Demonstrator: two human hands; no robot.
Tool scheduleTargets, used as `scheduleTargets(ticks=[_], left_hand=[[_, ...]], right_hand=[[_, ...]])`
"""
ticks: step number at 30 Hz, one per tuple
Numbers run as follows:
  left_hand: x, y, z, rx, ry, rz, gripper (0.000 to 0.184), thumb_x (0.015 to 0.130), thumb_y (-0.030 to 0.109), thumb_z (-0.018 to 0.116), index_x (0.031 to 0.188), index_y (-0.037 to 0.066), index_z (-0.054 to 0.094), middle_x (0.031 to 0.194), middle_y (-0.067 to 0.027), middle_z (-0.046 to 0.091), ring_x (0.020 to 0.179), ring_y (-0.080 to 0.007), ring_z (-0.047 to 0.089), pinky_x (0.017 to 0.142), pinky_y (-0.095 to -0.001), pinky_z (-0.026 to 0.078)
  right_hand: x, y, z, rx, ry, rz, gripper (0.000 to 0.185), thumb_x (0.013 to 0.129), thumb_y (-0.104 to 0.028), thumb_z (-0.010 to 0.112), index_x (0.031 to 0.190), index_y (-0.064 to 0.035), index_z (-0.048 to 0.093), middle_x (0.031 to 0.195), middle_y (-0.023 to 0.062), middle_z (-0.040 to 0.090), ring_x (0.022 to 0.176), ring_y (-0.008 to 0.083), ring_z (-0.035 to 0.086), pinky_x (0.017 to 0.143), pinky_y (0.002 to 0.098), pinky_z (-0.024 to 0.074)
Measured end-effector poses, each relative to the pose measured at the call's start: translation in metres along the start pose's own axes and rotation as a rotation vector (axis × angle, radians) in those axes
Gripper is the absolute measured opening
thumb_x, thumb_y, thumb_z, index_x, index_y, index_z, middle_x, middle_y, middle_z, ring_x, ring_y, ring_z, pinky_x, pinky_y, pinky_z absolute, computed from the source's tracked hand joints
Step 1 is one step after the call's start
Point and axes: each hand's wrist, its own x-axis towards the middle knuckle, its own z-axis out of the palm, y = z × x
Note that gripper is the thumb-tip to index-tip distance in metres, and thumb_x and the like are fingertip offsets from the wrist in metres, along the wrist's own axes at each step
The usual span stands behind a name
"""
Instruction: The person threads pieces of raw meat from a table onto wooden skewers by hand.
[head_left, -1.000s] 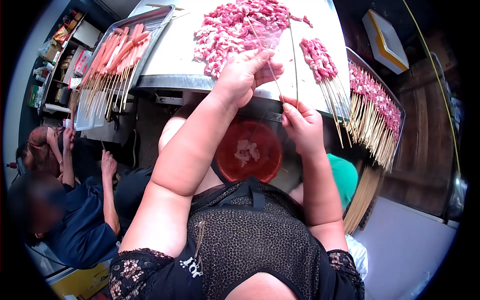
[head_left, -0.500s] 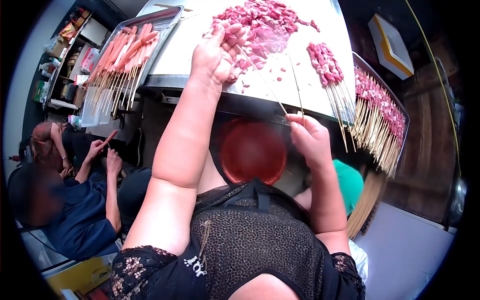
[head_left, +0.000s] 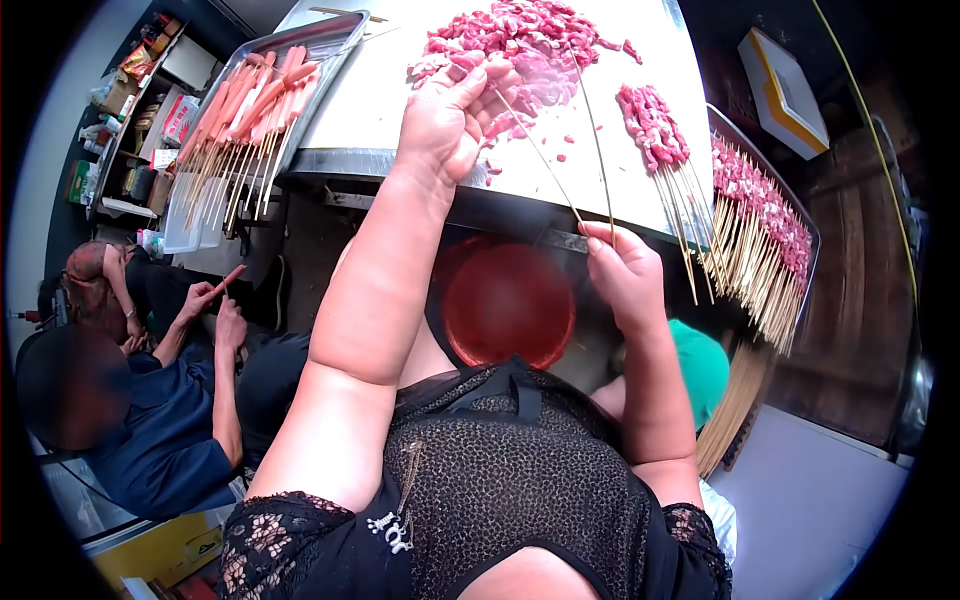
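Observation:
My left hand (head_left: 443, 120) is over the white board, thumb and fingers closed on raw meat that shows only partly. Two thin wooden skewers are pinched in my right hand (head_left: 625, 270), in front of the board's near edge. One skewer (head_left: 540, 155) slants up to the fingertips of my left hand. Toward the meat pile points the other skewer (head_left: 597, 150), with no meat visible on its length. Beyond my hands lies the heap of raw meat pieces (head_left: 540, 35). A few small scraps lie on the board (head_left: 400, 80).
Right of the pile lie loaded meat skewers (head_left: 655, 130), beside a tray of many more (head_left: 765, 210). A metal tray of sausage skewers (head_left: 255, 95) stands left. Below the board's edge is a red basin (head_left: 510, 305). At lower left, a person's hands (head_left: 215, 315) hold a sausage.
My left hand has shifted right and slightly toward me, nearer the skewer. My right hand has moved slightly right with both skewers.

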Motion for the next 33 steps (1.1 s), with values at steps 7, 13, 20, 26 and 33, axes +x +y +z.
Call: scheduleTargets(ticks=[7, 13, 20, 26, 33], left_hand=[[0.000, -0.001, 0.002, -0.006, 0.002, -0.021, 0.018, 0.092, 0.004, 0.047, 0.109, -0.001, 0.048, 0.107, -0.0190, 0.060, 0.098, -0.0276, 0.061, 0.087, -0.0391, 0.053], [-0.004, -0.002, 0.004, -0.034, -0.008, -0.042, 0.016, 0.091, 0.002, 0.049, 0.107, 0.000, 0.050, 0.103, -0.0189, 0.061, 0.099, -0.0289, 0.061, 0.088, -0.0395, 0.052], [-0.006, -0.007, 0.005, 0.044, -0.056, -0.050, 0.018, 0.090, 0.004, 0.052, 0.108, 0.000, 0.052, 0.101, -0.0176, 0.062, 0.099, -0.0283, 0.061, 0.088, -0.0382, 0.053], [-0.011, 0.001, 0.007, 0.050, -0.133, -0.050, 0.023, 0.094, 0.011, 0.046, 0.112, -0.003, 0.051, 0.107, -0.0201, 0.060, 0.102, -0.0284, 0.060, 0.090, -0.0381, 0.050], [-0.012, 0.006, 0.001, 0.113, -0.129, -0.081, 0.026, 0.094, 0.016, 0.048, 0.112, -0.002, 0.054, 0.103, -0.0188, 0.063, 0.095, -0.0270, 0.063, 0.084, -0.0387, 0.052]], right_hand=[[0.001, 0.001, -0.004, -0.073, 0.020, -0.034, 0.019, 0.088, -0.006, 0.055, 0.104, 0.0007, 0.063, 0.066, -0.0050, 0.052, 0.055, 0.0013, 0.043, 0.050, 0.0162, 0.0346], [0.004, 0.003, -0.006, -0.106, 0.033, -0.061, 0.019, 0.088, -0.006, 0.056, 0.104, 0.0008, 0.063, 0.066, -0.0054, 0.051, 0.056, 0.0013, 0.043, 0.050, 0.0160, 0.0346], [0.006, 0.009, 0.002, -0.001, 0.014, -0.055, 0.020, 0.088, -0.006, 0.055, 0.106, 0.0015, 0.062, 0.068, -0.0058, 0.051, 0.056, 0.0009, 0.042, 0.050, 0.0153, 0.0336], [0.007, 0.008, -0.004, -0.008, 0.031, -0.046, 0.020, 0.088, -0.005, 0.055, 0.106, 0.0011, 0.062, 0.069, -0.0055, 0.051, 0.056, 0.0009, 0.042, 0.050, 0.0156, 0.0339], [0.002, -0.003, -0.017, -0.234, 0.085, -0.156, 0.018, 0.087, -0.004, 0.056, 0.102, 0.0002, 0.065, 0.070, -0.0032, 0.054, 0.057, 0.0027, 0.045, 0.051, 0.0170, 0.0366]])
